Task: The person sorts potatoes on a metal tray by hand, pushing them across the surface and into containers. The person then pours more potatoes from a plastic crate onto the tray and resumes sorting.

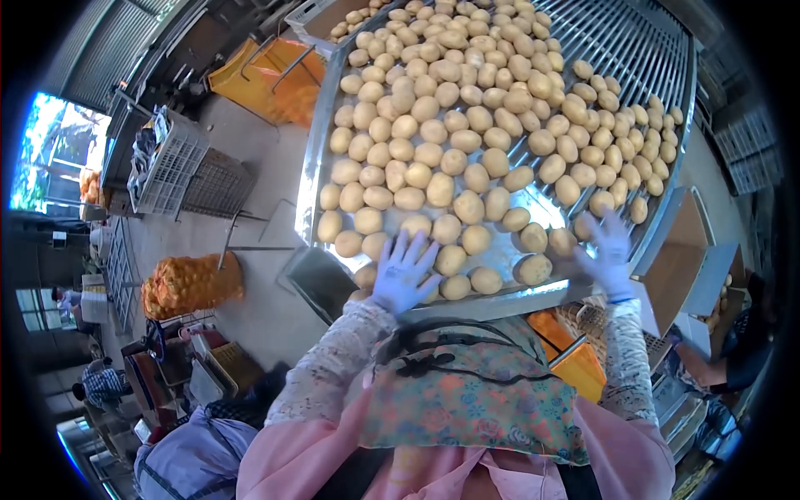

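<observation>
Many potatoes [433,131] lie spread over a metal sorting table [310,179], most of them on its left and middle part. My left hand [403,271], in a pale glove, rests with fingers spread over potatoes near the front edge. My right hand [609,254], gloved too, has its fingers apart beside potatoes at the front right corner. Neither hand is closed around a potato. Bare metal shows between the potatoes near the front, and slanted bars [617,42] form the right side of the table.
An open cardboard box [675,267] stands at the right, with another person's arm [704,371] near it. A full orange net sack [192,286] sits on the floor at left. Plastic crates [171,162] stand farther back. An orange bag [575,362] hangs below the table's front.
</observation>
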A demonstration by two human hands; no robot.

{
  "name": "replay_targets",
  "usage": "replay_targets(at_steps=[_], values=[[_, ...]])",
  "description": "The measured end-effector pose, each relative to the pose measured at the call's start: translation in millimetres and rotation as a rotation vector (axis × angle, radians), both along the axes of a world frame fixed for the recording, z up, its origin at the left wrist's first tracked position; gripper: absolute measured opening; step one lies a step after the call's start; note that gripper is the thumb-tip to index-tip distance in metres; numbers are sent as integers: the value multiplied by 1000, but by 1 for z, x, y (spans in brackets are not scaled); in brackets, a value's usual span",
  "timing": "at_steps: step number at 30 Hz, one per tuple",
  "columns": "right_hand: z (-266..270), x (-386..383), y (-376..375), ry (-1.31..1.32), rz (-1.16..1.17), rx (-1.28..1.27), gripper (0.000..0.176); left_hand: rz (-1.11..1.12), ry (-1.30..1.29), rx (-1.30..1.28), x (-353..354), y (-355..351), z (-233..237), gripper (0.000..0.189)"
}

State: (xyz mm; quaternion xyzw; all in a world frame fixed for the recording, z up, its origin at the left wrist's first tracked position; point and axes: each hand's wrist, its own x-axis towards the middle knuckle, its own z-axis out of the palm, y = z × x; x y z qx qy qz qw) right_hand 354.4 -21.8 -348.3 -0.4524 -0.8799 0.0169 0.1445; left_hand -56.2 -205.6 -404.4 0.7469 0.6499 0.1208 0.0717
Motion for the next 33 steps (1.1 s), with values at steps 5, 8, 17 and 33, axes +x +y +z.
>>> replay_targets(at_steps=[5, 8, 17, 33], values=[[-41, -140, -51, -14, 520, 49, 60, 2, 90, -129, -70, -69, 14, 68], [-52, -212, -81, 192, 510, -32, 50, 169, 130, 42, -85, -59, 31, 67], [-59, -372, -17, -363, 403, -80, 33, 145, -188, 44, 45, -11, -2, 74], [2, 4, -1, 1495, -388, -915, 48, -65, -224, 54, 23, 35, -12, 76]])
